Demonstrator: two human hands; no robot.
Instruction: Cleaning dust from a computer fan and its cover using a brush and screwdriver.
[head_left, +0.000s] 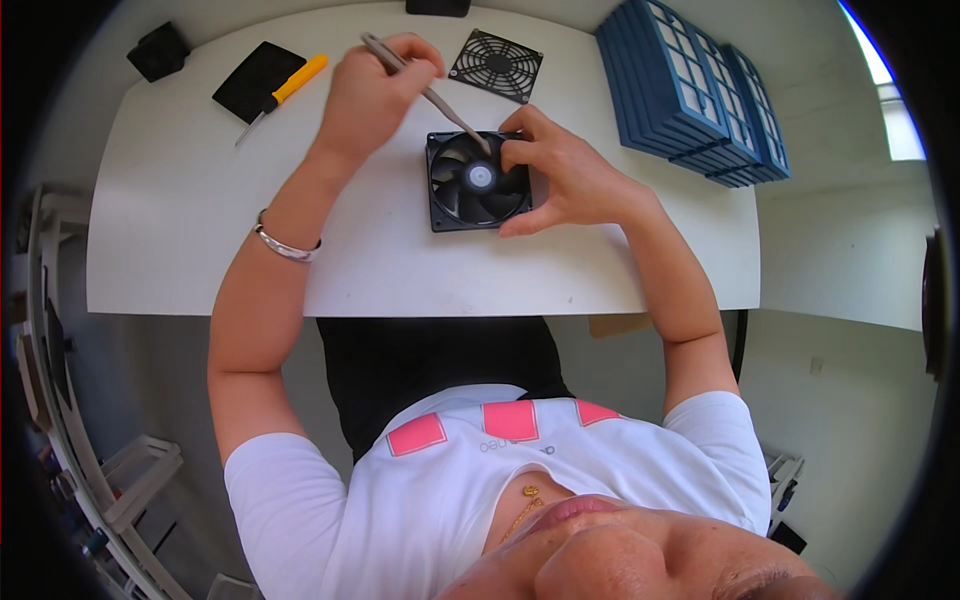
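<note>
My left hand (379, 90) holds a long, slender grey tool (450, 111), perhaps a small brush, its tip at the blades of a square black cooling fan (469, 206). The fan lies flat on the white table (375, 262), its pale round hub facing up. My right hand (559, 172) grips the fan's right side, with the thumb at the near corner and the fingers at the far corner. Beyond the fan lies a black fan grille (499, 65). A screwdriver with a yellow handle (300, 79) rests at the left, by a flat black piece (259, 81).
Blue plastic frames with white panels (675, 90) are stacked at the table's far right. A black block-like object (158, 52) is at the far left corner, and another black object (438, 7) at the far edge. Shelving (139, 480) stands at lower left.
</note>
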